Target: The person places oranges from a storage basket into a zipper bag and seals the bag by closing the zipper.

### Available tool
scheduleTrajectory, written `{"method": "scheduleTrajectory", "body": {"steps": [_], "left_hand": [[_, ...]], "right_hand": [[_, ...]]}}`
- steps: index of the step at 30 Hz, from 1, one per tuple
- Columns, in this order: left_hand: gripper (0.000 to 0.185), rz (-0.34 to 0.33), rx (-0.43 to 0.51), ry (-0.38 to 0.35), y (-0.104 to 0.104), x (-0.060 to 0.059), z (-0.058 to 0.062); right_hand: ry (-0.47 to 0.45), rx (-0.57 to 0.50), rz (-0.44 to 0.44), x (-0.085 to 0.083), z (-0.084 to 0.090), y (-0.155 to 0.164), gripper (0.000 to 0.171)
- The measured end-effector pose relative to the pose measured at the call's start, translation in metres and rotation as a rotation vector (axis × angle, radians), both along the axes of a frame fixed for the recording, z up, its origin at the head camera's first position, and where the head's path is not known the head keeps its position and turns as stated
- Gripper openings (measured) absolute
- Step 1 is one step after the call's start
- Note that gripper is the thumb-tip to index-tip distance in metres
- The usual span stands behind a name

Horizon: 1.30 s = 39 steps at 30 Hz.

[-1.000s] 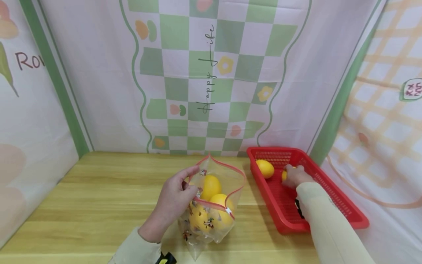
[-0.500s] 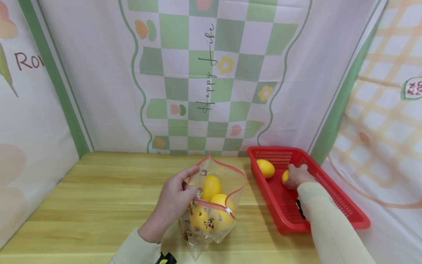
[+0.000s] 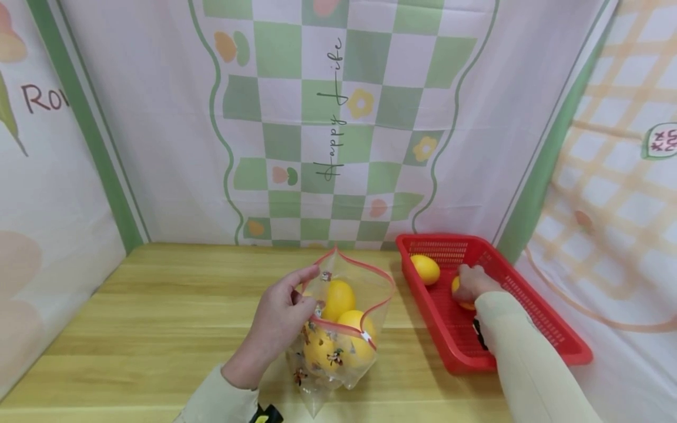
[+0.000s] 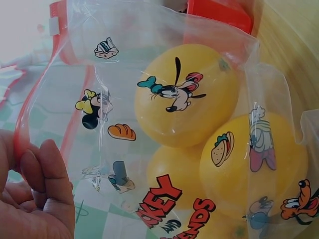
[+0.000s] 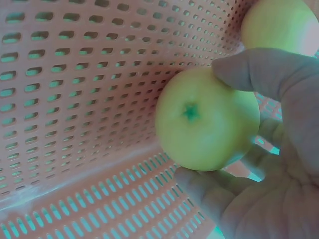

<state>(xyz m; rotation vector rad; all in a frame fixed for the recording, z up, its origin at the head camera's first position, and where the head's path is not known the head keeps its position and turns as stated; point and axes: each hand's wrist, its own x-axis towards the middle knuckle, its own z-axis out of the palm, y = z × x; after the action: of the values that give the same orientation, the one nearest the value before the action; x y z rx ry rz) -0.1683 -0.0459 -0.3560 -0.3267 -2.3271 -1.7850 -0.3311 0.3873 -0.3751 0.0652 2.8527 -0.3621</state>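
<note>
My left hand pinches the red zip rim of a clear plastic zip bag printed with cartoon figures. The bag gapes at the top and holds several yellow oranges, seen through its side in the left wrist view. My right hand is down inside a red plastic basket. There its thumb and fingers lie curled round an orange with a green star-shaped stem end. Another orange rests in the basket's far left corner.
The bag stands on a wooden table, left of the basket. Behind the table hangs a printed cloth with green checks. More printed cloth rises along the left and right sides.
Inside the basket, my right hand has shifted only slightly, and more of the orange shows below its fingers. My left hand and the bag stay in place.
</note>
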Motion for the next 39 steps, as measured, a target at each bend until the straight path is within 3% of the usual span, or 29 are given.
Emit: {"method": "scheduleTrajectory", "body": {"steps": [3, 8, 10, 15, 22, 27, 33, 39], "left_hand": [[0.056, -0.001, -0.002, 0.002, 0.0, 0.0, 0.0], [0.055, -0.003, -0.007, 0.005, 0.0, 0.001, 0.0], [0.055, -0.005, -0.006, 0.007, 0.001, 0.002, 0.0], [0.055, -0.01, -0.003, 0.006, 0.001, 0.002, 0.0], [0.057, -0.02, 0.002, 0.007, 0.002, 0.001, -0.001], [0.057, -0.023, 0.008, 0.001, 0.002, 0.001, -0.001], [0.058, -0.025, 0.009, -0.006, 0.003, 0.002, 0.0], [0.058, -0.018, 0.003, -0.003, 0.003, 0.002, 0.0]], "right_hand": [[-0.017, 0.002, -0.005, 0.006, 0.003, -0.003, 0.064], [-0.1, -0.195, -0.143, 0.02, 0.009, -0.007, 0.091], [-0.101, -0.213, -0.145, 0.022, 0.009, -0.007, 0.095], [-0.07, -0.128, -0.059, 0.017, 0.003, -0.002, 0.084], [-0.076, -0.168, -0.077, 0.016, 0.001, 0.001, 0.088], [-0.103, -0.209, -0.133, 0.018, 0.001, 0.005, 0.101], [-0.077, -0.151, -0.051, 0.018, 0.001, 0.005, 0.091], [-0.09, -0.168, -0.073, 0.018, 0.003, 0.004, 0.09]]}}
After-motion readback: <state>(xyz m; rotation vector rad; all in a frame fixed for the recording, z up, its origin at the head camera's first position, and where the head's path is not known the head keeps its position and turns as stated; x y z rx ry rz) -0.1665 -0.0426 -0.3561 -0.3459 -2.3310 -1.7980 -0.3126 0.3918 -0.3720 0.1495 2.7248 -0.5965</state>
